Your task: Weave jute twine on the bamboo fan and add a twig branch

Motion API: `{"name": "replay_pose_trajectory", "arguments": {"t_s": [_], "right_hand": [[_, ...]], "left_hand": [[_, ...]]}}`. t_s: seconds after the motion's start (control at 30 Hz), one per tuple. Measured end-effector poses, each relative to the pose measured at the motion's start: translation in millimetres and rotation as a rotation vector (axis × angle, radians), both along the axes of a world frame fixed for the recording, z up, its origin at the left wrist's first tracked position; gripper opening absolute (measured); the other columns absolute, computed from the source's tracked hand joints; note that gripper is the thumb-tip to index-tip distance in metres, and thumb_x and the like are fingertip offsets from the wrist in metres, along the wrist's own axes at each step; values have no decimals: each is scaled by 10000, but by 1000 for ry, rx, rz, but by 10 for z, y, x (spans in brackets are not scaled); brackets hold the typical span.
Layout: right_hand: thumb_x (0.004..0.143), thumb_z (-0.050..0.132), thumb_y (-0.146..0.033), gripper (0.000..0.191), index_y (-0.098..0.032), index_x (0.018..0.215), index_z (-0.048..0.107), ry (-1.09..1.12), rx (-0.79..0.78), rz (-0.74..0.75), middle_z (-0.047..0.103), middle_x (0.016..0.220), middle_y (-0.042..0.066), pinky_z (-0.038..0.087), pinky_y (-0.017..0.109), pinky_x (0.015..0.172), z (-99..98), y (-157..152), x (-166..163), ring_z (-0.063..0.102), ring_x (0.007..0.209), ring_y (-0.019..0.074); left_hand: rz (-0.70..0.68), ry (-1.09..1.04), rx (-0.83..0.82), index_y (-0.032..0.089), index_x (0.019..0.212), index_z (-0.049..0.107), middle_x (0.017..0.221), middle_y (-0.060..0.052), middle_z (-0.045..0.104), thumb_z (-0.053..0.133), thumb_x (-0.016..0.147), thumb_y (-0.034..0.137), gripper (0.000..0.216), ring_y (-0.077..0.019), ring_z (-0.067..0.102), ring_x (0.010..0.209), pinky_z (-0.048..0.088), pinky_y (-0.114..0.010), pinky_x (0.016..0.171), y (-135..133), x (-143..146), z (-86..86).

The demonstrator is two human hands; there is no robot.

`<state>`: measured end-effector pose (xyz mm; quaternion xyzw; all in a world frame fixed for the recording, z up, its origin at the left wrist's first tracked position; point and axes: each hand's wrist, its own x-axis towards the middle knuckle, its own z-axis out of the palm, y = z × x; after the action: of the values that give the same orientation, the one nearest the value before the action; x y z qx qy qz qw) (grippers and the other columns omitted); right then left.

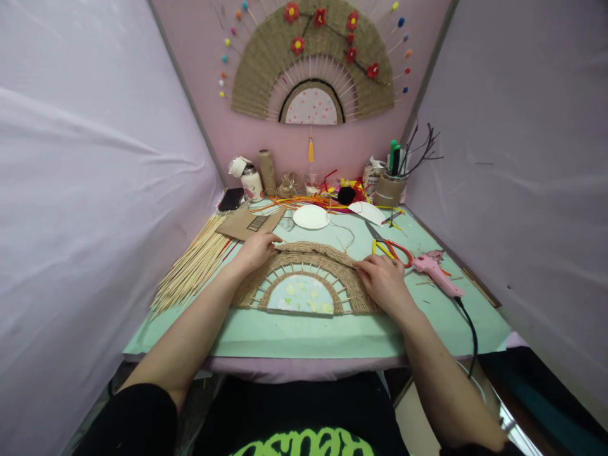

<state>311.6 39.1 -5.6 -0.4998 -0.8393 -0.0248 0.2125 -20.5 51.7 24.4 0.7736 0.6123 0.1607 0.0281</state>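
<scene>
A half-round woven twine fan (304, 269) lies flat on the pale green mat (294, 339), with wooden spokes and a light floral paper centre (300, 296). My left hand (256, 250) rests on the fan's upper left edge, fingers pressed down on the weave. On the right side of the fan my right hand (382, 278) has its fingers curled and pinched on the twine weave. A loose strand of twine (344, 237) runs from the fan's top toward the back.
A bundle of bamboo sticks (192, 266) lies left of the fan. Scissors (392, 248) and a pink glue gun (434, 271) with a black cord lie to the right. Cardboard (247, 223), white paper discs (311, 216), twine spools and a pen holder (389, 187) crowd the back. A finished fan (311, 63) hangs on the wall.
</scene>
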Motion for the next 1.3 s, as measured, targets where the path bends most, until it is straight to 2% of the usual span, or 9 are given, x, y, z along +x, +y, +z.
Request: {"name": "replay_pose_trajectory", "arguments": {"t_s": [0.1, 0.27, 0.37, 0.83, 1.3], "right_hand": [[912, 452, -231, 255, -258, 978, 697, 1, -3, 7, 649, 918, 50, 246, 360, 809, 0, 2, -9, 526, 898, 198], [916, 449, -221, 268, -269, 1004, 698, 8, -26, 21, 652, 922, 50, 243, 353, 809, 0, 4, -26, 515, 899, 197], [910, 460, -211, 266, -267, 1005, 702, 0, -25, 36, 652, 944, 59, 241, 356, 814, -17, 9, -24, 509, 915, 202], [884, 426, -122, 371, -301, 1072, 691, -1, -52, 70, 656, 939, 76, 239, 375, 818, -78, 23, -11, 491, 924, 217], [897, 415, -123, 337, -267, 1023, 692, -26, -69, 66, 659, 940, 66, 232, 372, 824, -52, 4, -25, 482, 927, 211]], "left_hand": [[-70, 30, 13, 164, 1030, 697, 1025, -98, 642, 417, 802, 95, 367, -207, 586, 957, 439, -321, 884, 13, 186, 11], [-212, 117, -36, 212, 1095, 676, 988, -81, 624, 426, 827, 135, 375, -209, 554, 932, 423, -328, 852, 43, 500, -71], [-233, 147, -51, 225, 1108, 666, 973, -69, 617, 400, 865, 166, 365, -208, 534, 912, 400, -326, 832, 22, 583, -80], [-216, 279, -67, 252, 1139, 641, 992, -77, 587, 426, 896, 238, 325, -241, 502, 944, 355, -352, 796, -47, 650, -33], [-209, 298, -51, 270, 1143, 631, 1028, -73, 588, 445, 889, 241, 316, -242, 497, 957, 369, -354, 770, -63, 650, -29]]}}
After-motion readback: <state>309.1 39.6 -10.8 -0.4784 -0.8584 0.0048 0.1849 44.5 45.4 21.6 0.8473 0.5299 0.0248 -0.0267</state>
